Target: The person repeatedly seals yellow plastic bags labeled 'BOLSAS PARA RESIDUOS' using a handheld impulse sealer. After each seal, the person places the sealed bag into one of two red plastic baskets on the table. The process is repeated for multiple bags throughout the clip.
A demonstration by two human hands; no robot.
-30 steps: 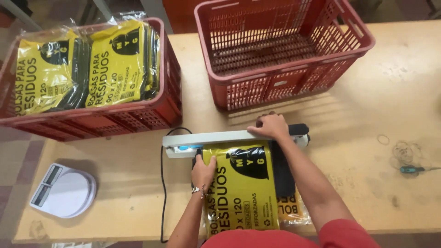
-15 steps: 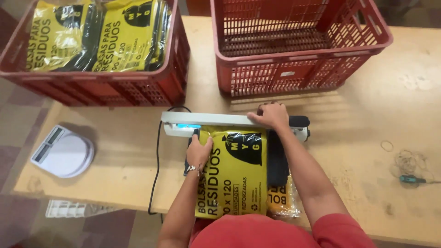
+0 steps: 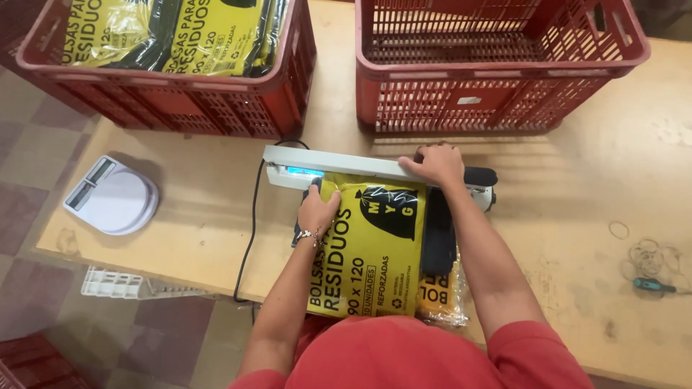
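Observation:
A yellow and black packet of bags (image 3: 371,245) lies on the wooden table (image 3: 577,216) with its top edge under the arm of a white heat sealer (image 3: 339,167). My right hand (image 3: 435,163) presses down on the sealer's arm near its black handle (image 3: 481,176). My left hand (image 3: 318,209) lies flat on the packet's upper left corner, holding it against the sealer. A second yellow packet (image 3: 441,295) sticks out beneath the first at its lower right.
Two red crates stand at the back: the left crate (image 3: 180,101) holds several yellow packets, the right crate (image 3: 497,79) shows none. A white scale (image 3: 112,198) sits at the table's left edge. Rubber bands (image 3: 645,252) and a small blue-handled tool (image 3: 652,286) lie at right. The sealer's black cable (image 3: 249,238) hangs over the front edge.
The view has shifted, so the table and crates sit higher in frame. Both hands stay where they were, on the sealer arm and on the packet.

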